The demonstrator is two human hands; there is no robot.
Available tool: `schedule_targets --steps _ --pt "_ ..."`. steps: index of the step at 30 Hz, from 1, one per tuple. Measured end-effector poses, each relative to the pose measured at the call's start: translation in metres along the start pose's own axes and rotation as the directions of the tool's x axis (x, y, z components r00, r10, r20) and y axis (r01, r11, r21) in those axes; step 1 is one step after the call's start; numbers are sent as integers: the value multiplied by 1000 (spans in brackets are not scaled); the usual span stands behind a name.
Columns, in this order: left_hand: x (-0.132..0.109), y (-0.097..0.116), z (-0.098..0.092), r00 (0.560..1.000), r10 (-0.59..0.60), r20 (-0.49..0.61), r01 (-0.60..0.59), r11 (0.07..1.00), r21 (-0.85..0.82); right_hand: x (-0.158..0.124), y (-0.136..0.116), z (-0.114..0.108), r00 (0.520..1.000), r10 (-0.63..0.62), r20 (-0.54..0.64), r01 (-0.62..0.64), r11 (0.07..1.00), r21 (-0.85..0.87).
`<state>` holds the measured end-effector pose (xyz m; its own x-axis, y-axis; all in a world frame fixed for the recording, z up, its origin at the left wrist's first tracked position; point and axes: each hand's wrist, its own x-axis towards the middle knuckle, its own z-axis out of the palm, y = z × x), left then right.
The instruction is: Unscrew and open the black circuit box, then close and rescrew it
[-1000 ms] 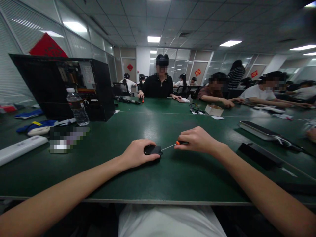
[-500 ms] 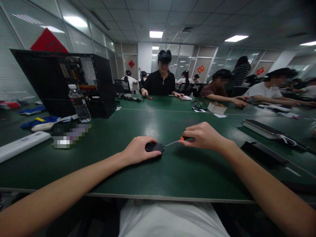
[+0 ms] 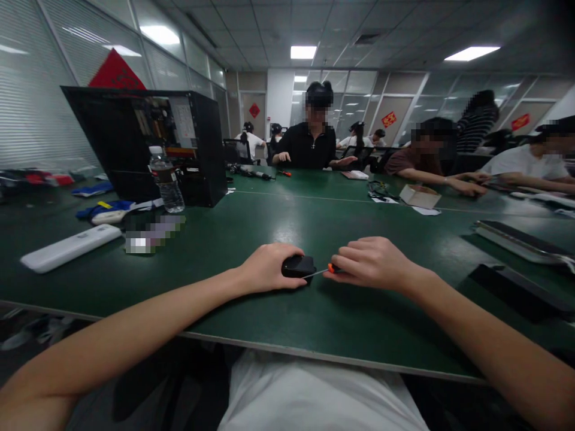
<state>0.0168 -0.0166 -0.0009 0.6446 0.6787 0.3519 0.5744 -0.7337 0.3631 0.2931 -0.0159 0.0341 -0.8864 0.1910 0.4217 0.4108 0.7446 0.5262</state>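
My left hand (image 3: 267, 267) is closed over a small black device (image 3: 298, 266) that rests on the green table (image 3: 287, 227). To its right, my right hand (image 3: 372, 262) grips a small screwdriver (image 3: 327, 270) with an orange collar. The thin metal shaft points left and its tip meets the black device. Most of the screwdriver's handle is hidden inside my fingers.
An open black computer case (image 3: 148, 140) and a water bottle (image 3: 166, 179) stand at the back left, with a white bar-shaped device (image 3: 69, 246) nearer me. Flat dark devices (image 3: 521, 239) lie at the right. A person in black (image 3: 312, 140) sits opposite; other people work at the right.
My right hand has moved left, closer to the black device, so less of the screwdriver shaft shows. The camera has swung to the left. My left hand keeps its hold.
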Motion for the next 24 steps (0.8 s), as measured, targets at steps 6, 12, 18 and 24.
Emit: schedule_targets --steps 6,12,18,24 --pt "-1 0 -2 1000 4 21 -3 999 -37 -11 15 -10 998 51 -24 -51 999 -13" --pt "-1 -1 -1 1000 20 11 -19 999 -51 -29 34 -10 985 172 16 -172 985 -2" --pt "-1 -2 1 1000 26 0 -26 998 -52 -14 17 -4 991 120 62 -122 992 40" --pt "-2 -1 0 999 44 -13 -45 997 -58 -21 29 5 958 234 166 -237 971 2"
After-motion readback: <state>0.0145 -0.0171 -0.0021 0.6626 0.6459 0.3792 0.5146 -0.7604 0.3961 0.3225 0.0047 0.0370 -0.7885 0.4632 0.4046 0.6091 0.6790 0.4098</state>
